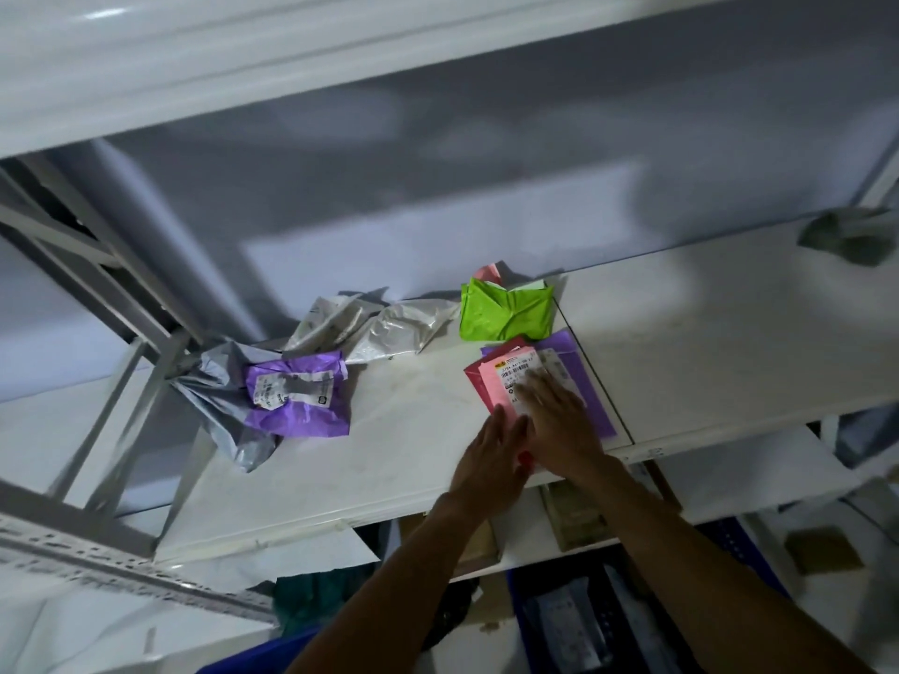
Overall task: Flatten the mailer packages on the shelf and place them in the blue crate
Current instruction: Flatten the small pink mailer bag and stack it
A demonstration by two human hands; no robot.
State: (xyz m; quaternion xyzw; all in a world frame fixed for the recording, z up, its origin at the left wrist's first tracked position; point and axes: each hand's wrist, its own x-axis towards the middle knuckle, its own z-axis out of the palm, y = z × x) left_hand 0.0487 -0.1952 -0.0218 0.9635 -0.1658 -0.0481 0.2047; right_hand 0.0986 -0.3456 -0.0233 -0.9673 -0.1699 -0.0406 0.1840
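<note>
A pink mailer [489, 387] with a white label lies on a flat purple mailer [588, 381] near the front of the white shelf [413, 454]. My right hand [559, 425] presses flat on the pink mailer, fingers spread. My left hand [491, 454] lies flat beside it on the mailer's near edge. A crumpled green mailer [506, 311] sits behind them. To the left lie a crumpled purple mailer [296, 398], a grey one [214, 396] and silver ones [389, 328]. The blue crate [598, 620] is below the shelf, partly hidden by my right arm.
Another crumpled grey-green mailer [846, 235] lies at the far right of the shelf. A metal shelf frame [121, 357] slants at the left. Cardboard boxes [574, 518] stand on a lower shelf. An upper shelf board [292, 55] hangs overhead.
</note>
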